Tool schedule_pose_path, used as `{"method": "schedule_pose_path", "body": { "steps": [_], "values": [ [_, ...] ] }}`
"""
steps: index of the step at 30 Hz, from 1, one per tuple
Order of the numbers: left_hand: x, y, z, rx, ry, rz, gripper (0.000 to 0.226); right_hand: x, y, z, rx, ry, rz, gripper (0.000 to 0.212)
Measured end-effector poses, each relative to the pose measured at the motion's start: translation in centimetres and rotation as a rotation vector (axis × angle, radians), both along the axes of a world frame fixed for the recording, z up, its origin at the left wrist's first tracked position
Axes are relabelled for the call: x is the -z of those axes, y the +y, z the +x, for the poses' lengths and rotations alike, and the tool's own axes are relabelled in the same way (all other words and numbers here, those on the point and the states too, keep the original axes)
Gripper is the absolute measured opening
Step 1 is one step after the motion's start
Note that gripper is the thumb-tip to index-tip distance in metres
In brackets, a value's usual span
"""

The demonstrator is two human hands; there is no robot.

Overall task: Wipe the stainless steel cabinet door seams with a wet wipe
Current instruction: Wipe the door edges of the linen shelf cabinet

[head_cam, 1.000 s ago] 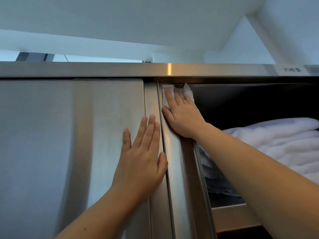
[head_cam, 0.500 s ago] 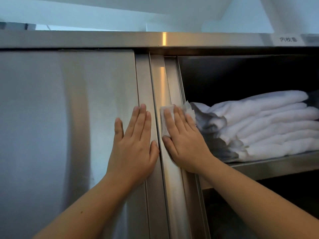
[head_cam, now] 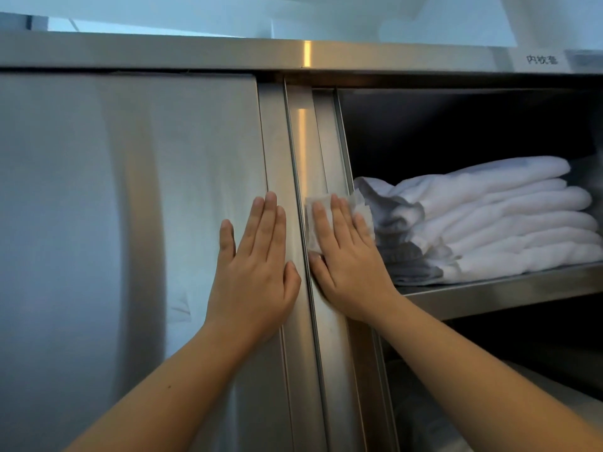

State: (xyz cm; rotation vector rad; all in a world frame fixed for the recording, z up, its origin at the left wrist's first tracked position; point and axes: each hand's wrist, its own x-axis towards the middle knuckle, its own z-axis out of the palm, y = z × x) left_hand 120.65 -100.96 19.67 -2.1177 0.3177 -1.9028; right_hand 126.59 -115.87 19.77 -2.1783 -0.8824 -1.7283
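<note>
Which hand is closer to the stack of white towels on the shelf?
The right hand, pressing the wet wipe on the steel strip just left of the towels. The left hand lies flat on the closed door, farther left across the seam.

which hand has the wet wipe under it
The right hand: its flat fingers press the wet wipe onto the door edge, while the left hand rests bare on the closed door panel.

ceiling (head_cam: 195,14): white | shelf (head_cam: 505,288): steel, holds folded towels (head_cam: 489,216) | light: cool
</note>
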Motion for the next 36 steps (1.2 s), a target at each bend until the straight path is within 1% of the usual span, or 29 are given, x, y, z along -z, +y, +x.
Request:
{"method": "schedule_pose_path", "body": {
  "steps": [3, 6, 10, 11, 13, 15, 16, 19, 22, 24, 27, 29, 34, 36],
  "values": [
    [0.0, 0.0, -0.1, 0.003, 0.013, -0.001, 0.062, 2.3, -0.5, -0.2, -0.018, 0.035, -0.036, 0.067],
    [-0.1, 0.0, -0.1, 0.006, 0.028, -0.007, 0.063, 2.2, -0.9, -0.8, -0.084, 0.087, -0.042, 0.067],
    [-0.1, 0.0, -0.1, 0.006, 0.028, -0.009, 0.062, 1.3, -0.8, -1.7, -0.257, 0.15, 0.082, 0.062],
    [-0.1, 0.0, 0.0, 0.007, 0.029, -0.008, 0.062, 1.1, -0.7, -1.8, -0.253, 0.133, 0.116, 0.062],
    [-0.1, 0.0, 0.0, 0.008, 0.027, -0.008, 0.062, 1.2, -0.3, -1.7, -0.179, 0.014, 0.154, 0.056],
    [-0.1, 0.0, 0.0, 0.008, 0.019, -0.007, 0.062, 1.6, 0.2, -1.3, -0.094, -0.09, 0.155, 0.05],
    [-0.1, 0.0, 0.0, 0.007, 0.015, -0.005, 0.062, 1.8, 0.4, -1.1, -0.07, -0.105, 0.151, 0.049],
    [-0.1, 0.0, -0.1, 0.01, 0.016, -0.007, 0.063, 2.4, 0.6, -0.7, -0.036, -0.067, 0.134, 0.052],
    [-0.2, -0.1, -0.1, 0.007, 0.014, -0.011, 0.063, 1.8, 0.1, -0.5, 0.003, 0.006, 0.048, 0.054],
    [-0.2, -0.1, 0.0, 0.008, -0.001, -0.009, 0.063, 0.1, -0.1, -0.1, 0.005, 0.032, 0.024, 0.052],
    [-0.2, -0.1, 0.1, 0.001, -0.015, -0.004, 0.064, -3.5, 0.2, 0.1, -0.013, 0.047, 0.051, 0.056],
    [-0.2, -0.1, 0.1, -0.003, -0.021, -0.002, 0.064, -4.2, 0.5, 0.1, -0.008, 0.034, 0.072, 0.056],
    [-0.2, -0.2, 0.1, -0.001, -0.021, -0.007, 0.063, 0.0, 0.3, -0.2, -0.019, 0.04, 0.03, 0.054],
    [-0.2, -0.2, 0.2, 0.001, -0.023, -0.004, 0.063, -0.2, 0.0, -0.2, 0.015, 0.056, 0.006, 0.055]
  ]
}}
